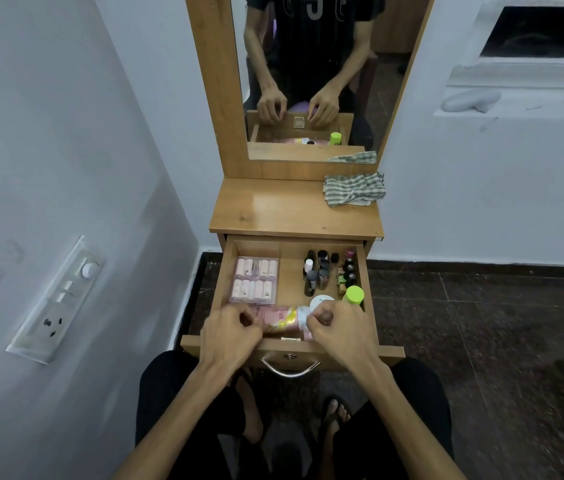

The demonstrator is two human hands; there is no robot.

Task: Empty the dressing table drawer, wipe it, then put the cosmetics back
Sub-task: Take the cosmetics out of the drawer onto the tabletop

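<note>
The drawer [226,271] of the dressing table stood pulled out toward the person, still full, and both hands hovered over its near edge. Directly under and between the hands lay a pink tube [282,318] on its side; it looked light and soft-walled, likely slick, so a grasp round the middle of its body would probably serve better than a pinch at the crimped end. The left hand [230,332] had its fingers curled at the tube's near end, and the right hand [337,329] was curled likewise at the other end, but I could not tell whether either one actually gripped the tube or only closed above it. Just beyond the left hand sat a clear case of pink rolls [254,280], stiff and flat, probably best lifted whole by its long sides. Beyond the right hand stood a cluster of small dark bottles [320,271], upright and close together; these seemed the fragile lot, likely glass, apt to topple, and best taken one or two at a time by the caps. A white jar lid [322,301] and a green-capped bottle [354,295] stood just past the right hand's knuckles. Farther off, beyond the right hand on the tabletop [273,209], a checked cloth [355,188] lay crumpled, limp and easy to bunch for wiping. The drawer's metal handle [289,370] hung below the wrists.
</note>
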